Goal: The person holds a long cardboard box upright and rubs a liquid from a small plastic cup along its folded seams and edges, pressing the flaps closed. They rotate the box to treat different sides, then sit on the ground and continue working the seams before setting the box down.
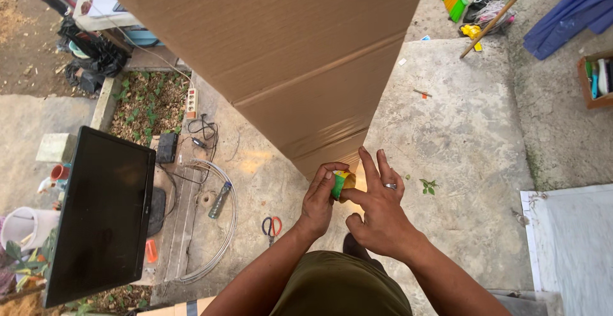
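A tall cardboard box (281, 54) stands on the concrete floor (460, 137), just ahead of the person. It looks light for its bulk, stiff in the panels but easily dented; its edges and corners would give the best hold. Left of it stands a dark monitor (102, 214), and scissors (272, 226) lie on the floor. The left hand (322, 198) is curled closed around a small green and yellow roll (341, 183), probably tape: light, rigid, best pinched by its rim. The right hand (380, 210) is spread open, fingertips touching the roll.
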A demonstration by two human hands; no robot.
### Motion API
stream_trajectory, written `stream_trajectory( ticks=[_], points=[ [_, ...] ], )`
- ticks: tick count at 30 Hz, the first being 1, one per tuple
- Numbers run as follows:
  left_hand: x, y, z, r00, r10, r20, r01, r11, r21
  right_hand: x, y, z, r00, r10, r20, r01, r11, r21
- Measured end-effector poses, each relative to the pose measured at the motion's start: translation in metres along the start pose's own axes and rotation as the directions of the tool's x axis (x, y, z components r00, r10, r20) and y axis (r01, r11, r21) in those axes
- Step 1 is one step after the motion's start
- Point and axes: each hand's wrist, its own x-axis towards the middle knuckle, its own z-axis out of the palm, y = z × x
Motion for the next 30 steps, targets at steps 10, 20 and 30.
stream_trajectory(
  ticks=[10, 20, 30],
  points=[
    [-0.005, 0.007, -0.006, 0.949, -0.221, -0.226, 0.119, 0.912, -0.392, -0.019, 0.01, -0.02, 0.983, -0.021, -0.181, 0.107, 0.87, 0.481],
    [-0.002, 0.026, -0.024, 0.99, -0.05, -0.134, -0.035, 0.823, -0.566, 0.048, 0.07, -0.041, 0.796, 0.003, -0.605, 0.597, 0.166, 0.785],
    [0.023, 0.054, -0.03, 0.974, 0.036, -0.224, -0.142, 0.869, -0.475, 0.114, 0.094, -0.054, 0.792, -0.046, -0.609, 0.611, 0.084, 0.788]
  ],
)
